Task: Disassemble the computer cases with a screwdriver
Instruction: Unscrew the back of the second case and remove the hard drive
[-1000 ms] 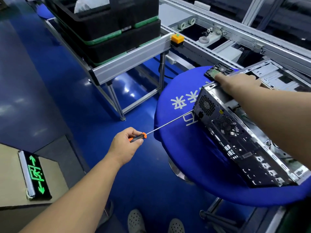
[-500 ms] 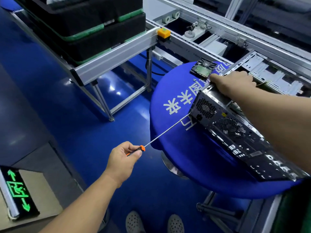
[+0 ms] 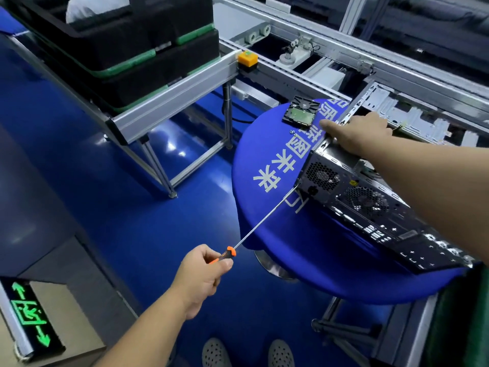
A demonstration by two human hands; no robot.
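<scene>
Left hand (image 3: 201,274) gripping long thin-shafted screwdriver (image 3: 260,223) — tip at perforated metal case (image 3: 370,205), right hand (image 3: 357,133) flat on top.

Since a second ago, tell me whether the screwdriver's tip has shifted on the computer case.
No. The screwdriver tip stays at the computer case rear panel's left edge, beside the fan grille.
</scene>
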